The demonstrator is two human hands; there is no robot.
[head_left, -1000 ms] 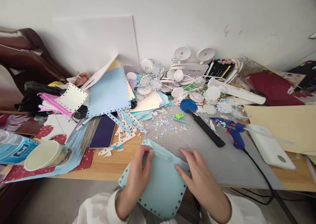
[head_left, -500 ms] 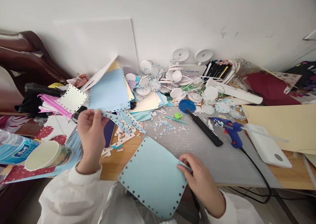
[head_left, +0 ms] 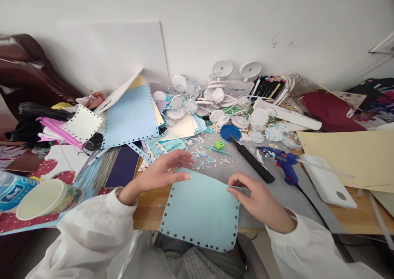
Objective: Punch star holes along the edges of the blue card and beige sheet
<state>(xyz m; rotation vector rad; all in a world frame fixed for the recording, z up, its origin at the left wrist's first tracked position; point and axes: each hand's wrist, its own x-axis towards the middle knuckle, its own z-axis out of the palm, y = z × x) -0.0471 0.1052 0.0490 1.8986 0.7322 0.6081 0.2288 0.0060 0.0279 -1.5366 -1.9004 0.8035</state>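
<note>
A light blue sheet of paper (head_left: 203, 209) with star-shaped holes punched along its left, bottom and right edges hangs over the table's front edge. My right hand (head_left: 257, 201) pinches its upper right corner between thumb and fingers. Over its upper left corner hovers my left hand (head_left: 166, 170), thumb and fingers apart; whether it touches the paper I cannot tell. Beyond the sheet, a small green punch (head_left: 219, 145) and tiny paper bits (head_left: 206, 158) lie on the grey cutting mat (head_left: 249, 213).
A black utility knife (head_left: 254, 162) and a blue glue gun (head_left: 286, 162) lie on the right, near a white power bank (head_left: 328, 180). Another punched blue sheet (head_left: 131, 117) rests back left. A paper cup (head_left: 43, 199) stands far left. White discs (head_left: 217, 117) are heaped against the wall.
My left hand has let go of the cut blue strips on the left and moved right to the sheet's upper left corner. The sheet has turned slightly in my right hand's pinch.
</note>
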